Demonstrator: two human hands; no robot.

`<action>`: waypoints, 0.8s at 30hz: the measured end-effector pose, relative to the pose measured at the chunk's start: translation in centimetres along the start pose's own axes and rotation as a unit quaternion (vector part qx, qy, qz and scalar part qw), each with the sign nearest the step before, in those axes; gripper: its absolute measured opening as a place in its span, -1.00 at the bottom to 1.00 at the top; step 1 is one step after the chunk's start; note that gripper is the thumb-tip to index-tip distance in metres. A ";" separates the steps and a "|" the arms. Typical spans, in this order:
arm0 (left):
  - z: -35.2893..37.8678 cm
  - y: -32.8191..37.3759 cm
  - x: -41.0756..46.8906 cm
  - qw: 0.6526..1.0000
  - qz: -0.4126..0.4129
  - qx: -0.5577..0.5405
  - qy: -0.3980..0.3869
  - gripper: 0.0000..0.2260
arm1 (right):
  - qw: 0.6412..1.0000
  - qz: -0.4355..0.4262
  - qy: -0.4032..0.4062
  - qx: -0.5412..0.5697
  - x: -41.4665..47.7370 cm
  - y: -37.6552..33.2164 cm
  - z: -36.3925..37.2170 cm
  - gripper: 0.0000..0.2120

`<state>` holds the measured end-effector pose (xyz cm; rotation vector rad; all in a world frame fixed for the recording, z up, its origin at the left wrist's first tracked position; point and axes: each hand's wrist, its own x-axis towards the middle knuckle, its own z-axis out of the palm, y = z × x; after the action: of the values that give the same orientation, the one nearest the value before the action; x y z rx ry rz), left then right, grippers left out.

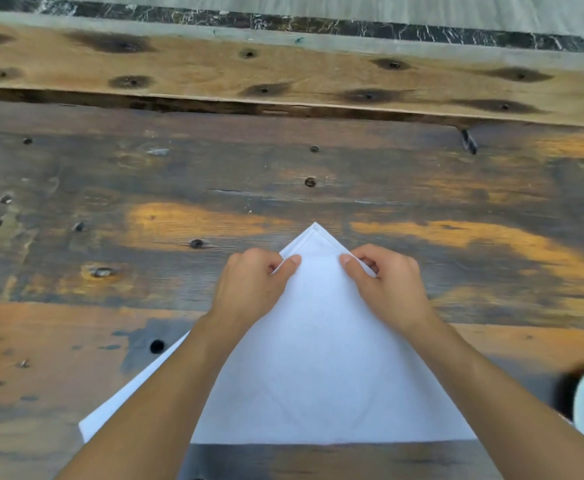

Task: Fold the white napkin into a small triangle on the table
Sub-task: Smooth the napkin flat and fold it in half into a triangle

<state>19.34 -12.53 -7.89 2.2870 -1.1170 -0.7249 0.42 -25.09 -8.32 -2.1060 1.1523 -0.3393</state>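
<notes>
The white napkin [318,358] lies flat on the worn wooden desk [422,188] as a large triangle, its point away from the person. Both hands pinch the slanted edges just below that point — the left hand [252,282] on the left edge, the right hand [387,282] on the right. This looks like squaring up the first fold. Next, probably — bring one corner across to halve the triangle, keeping edges matched.
</notes>
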 end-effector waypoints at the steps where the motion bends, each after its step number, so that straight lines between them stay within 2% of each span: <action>1: 0.0 0.0 0.4 1.000 -0.013 0.001 -0.005 -0.45 | 1.000 0.020 0.002 0.001 0.2 0.1 0.2 -0.80; 5: 0.2 0.2 1.4 0.995 -0.094 -0.005 -0.017 -0.39 | 0.998 0.066 0.012 0.016 0.6 0.4 0.4 -0.74; 11: 0.2 0.9 2.2 0.986 -0.168 0.014 -0.007 -0.36 | 0.997 0.071 0.010 0.001 1.2 0.3 0.4 -0.69; 15: 0.2 1.4 1.4 0.986 -0.146 0.065 0.036 -0.44 | 0.996 0.088 0.009 0.017 1.5 0.3 0.4 -0.67; 20: 0.1 1.2 0.4 0.988 -0.110 0.088 0.065 -0.59 | 0.993 0.111 0.015 0.024 2.2 0.3 0.4 -0.64; 24: 0.1 0.9 0.0 0.987 -0.089 0.080 0.104 -0.63 | 0.993 0.119 0.015 0.009 2.4 0.4 0.7 -0.64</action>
<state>18.79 -13.06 -7.46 2.5548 -0.9109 -0.4616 1.87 -26.91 -9.34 -1.9280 1.3955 -0.2685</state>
